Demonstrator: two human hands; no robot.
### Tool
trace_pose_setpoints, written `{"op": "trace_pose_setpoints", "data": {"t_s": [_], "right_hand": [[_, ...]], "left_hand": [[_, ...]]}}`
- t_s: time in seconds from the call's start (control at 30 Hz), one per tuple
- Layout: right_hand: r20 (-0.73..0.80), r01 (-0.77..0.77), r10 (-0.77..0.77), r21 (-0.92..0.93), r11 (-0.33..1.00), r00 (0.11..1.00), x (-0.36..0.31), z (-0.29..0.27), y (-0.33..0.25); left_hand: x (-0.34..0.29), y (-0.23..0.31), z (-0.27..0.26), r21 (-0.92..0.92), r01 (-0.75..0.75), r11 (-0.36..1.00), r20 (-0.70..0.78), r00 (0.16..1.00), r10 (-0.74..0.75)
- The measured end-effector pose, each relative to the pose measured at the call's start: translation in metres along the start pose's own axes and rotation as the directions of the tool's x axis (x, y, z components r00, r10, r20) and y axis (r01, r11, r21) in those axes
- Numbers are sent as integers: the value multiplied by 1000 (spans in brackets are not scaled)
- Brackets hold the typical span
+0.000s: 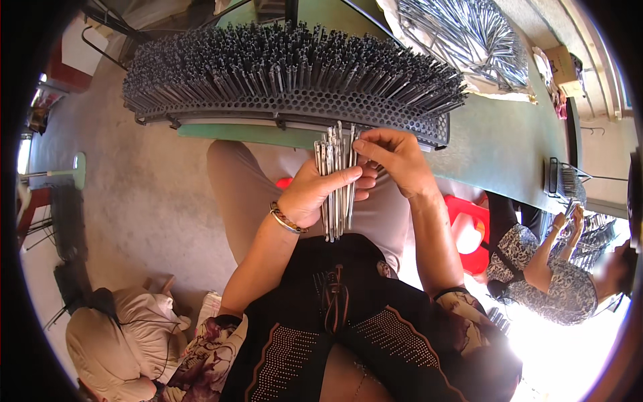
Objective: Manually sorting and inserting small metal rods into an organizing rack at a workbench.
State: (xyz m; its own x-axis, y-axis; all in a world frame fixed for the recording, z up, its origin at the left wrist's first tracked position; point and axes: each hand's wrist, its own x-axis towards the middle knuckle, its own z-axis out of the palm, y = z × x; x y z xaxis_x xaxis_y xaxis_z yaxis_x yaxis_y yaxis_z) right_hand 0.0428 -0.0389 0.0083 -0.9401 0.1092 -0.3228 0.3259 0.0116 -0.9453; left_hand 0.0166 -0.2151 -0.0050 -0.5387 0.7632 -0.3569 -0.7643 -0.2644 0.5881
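Observation:
A bundle of thin silvery metal rods stands roughly upright above my lap. My left hand is closed round its middle, with the thumb across the front. At the bundle's upper right, my right hand pinches a rod near its top between thumb and forefinger; its other fingers are curled behind. Just beyond both hands is a black perforated rack, its holes densely filled with upright dark rods. Neither hand touches the rack.
The rack is by a green tabletop. A heap of loose rods lies on a pale sheet at the far right. Another person works at the right, near a smaller rack and a red stool. Someone else is at the lower left.

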Motion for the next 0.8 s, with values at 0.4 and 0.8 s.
{"op": "trace_pose_setpoints", "data": {"t_s": [0.4, 0.8], "right_hand": [[-28, 64, -64, -1, 998, 998, -5, 3, 10], [-26, -14, 16, 60, 998, 1000, -7, 2, 3]], "left_hand": [[6, -13, -7, 25, -54, 998, -87, 995, 56], [2, -9, -5, 93, -26, 995, -101, 994, 36]]}}
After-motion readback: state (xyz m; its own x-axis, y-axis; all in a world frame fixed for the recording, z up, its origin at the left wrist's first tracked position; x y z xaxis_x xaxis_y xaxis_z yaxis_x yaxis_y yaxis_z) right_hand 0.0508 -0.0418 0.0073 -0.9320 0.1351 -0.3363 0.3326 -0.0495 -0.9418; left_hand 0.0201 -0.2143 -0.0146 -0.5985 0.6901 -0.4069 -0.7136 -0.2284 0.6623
